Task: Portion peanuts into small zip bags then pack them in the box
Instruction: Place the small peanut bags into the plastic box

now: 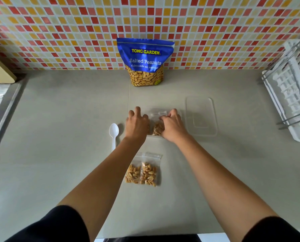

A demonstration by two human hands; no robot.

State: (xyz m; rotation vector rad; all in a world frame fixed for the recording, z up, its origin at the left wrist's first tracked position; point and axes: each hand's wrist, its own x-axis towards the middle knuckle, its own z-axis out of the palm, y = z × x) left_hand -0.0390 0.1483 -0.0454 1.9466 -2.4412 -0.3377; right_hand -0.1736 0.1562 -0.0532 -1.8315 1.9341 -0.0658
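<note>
The zip bag point(157, 127) is lying flat at mid-tabletop point(58, 119), directly between the two hands. Its long axis is running away from the person, with the seal strip at the far end and the peanuts bunching at the near end. It is clear plastic, crinkled, and roughly a third full.

The right hand point(171, 126) is gripping the bag, its fingers curling onto the seal strip at the bag's right side. The left hand point(137, 123) is covering the bag's left edge with bent fingers. Whether it is pinching the plastic or only pressing on it cannot be told.

Judgement: sealing is under way and packing is not yet begun. The clear box point(201, 116) is sitting just right of the bag with no bag showing inside, so the right hand is the nearer one for the transfer.

Two filled bags point(142, 172) are lying side by side, overlapping, nearer the person. A white spoon point(113, 135) is resting just left of the left hand. The peanut pouch point(144, 62) is standing upright against the tiled wall point(58, 32).
</note>
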